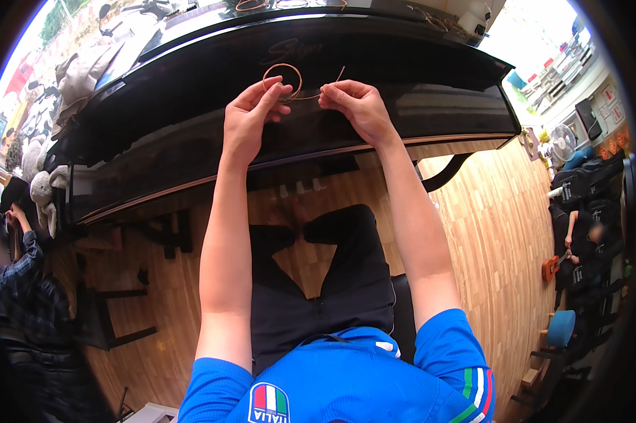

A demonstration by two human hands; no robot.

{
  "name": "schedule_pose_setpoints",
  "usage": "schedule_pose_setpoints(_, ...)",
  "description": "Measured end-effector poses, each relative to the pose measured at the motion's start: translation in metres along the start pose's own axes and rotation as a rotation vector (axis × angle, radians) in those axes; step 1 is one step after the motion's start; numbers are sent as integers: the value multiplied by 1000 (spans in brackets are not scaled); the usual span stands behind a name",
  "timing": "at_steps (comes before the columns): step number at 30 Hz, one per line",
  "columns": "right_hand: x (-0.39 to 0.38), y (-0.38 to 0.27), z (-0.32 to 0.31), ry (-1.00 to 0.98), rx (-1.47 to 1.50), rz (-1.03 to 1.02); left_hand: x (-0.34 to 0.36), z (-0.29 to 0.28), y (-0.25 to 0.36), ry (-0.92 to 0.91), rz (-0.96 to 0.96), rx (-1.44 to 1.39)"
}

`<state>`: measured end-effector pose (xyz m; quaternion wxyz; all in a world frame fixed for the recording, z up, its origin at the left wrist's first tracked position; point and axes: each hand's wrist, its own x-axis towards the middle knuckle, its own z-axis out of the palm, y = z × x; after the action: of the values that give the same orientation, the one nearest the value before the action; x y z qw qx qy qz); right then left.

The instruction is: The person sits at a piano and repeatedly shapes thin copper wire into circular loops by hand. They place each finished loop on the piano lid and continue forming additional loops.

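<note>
Both my hands are raised over the front of a black piano (pixel 416 67), holding one thin copper-coloured wire (pixel 301 77). Its coiled part forms a round loop, pinched between thumb and fingers of my left hand (pixel 247 120). From that loop a single strand runs across to my right hand (pixel 360 109), whose thumb and forefinger grip it. A short free end sticks up above the right fingertips. More copper-coloured coils (pixel 251 5) lie on top of the piano at the far edge of view.
Plush toys (pixel 43 190) and cloth (pixel 85 77) sit at the piano's left end. A person in a checked sleeve (pixel 25 261) is at the left. People in dark clothes (pixel 586 233) sit at the right, near a small guitar-like instrument (pixel 549 268) and a blue-topped stool (pixel 561 328).
</note>
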<state>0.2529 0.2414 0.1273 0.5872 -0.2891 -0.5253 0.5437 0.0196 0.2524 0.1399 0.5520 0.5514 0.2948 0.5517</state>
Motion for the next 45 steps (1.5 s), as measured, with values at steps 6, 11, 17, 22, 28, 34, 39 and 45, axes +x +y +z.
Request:
schedule_pose_setpoints(6, -1, -4, 7, -15, 13, -38, 1, 0, 2, -19, -22, -185)
schedule_pose_setpoints(11, -3, -6, 2, -99, -106, -32, 2, 3, -1, -39, -25, -69)
schedule_pose_setpoints(17, -3, -12, 17, -63, -235, 4, 0, 4, -2, -77, 16, 52)
schedule_pose_setpoints(22, -1, -13, 20, -77, -310, 29, 0, 4, -5, -121, 44, 66)
schedule_pose_setpoints(28, 0, -10, 17, -57, -337, 14, 0, 5, -5, -166, 52, 198)
schedule_pose_setpoints(34, 0, -11, 16, -66, -343, 28, -2, 7, -3, -187, 41, 284)
schedule_pose_setpoints(39, 0, -11, 14, -95, -288, 10, -2, 9, -4, -184, 18, 359)
schedule_pose_setpoints(45, 2, -6, 8, -111, -253, 35, -5, 11, -3, -182, 8, 400)
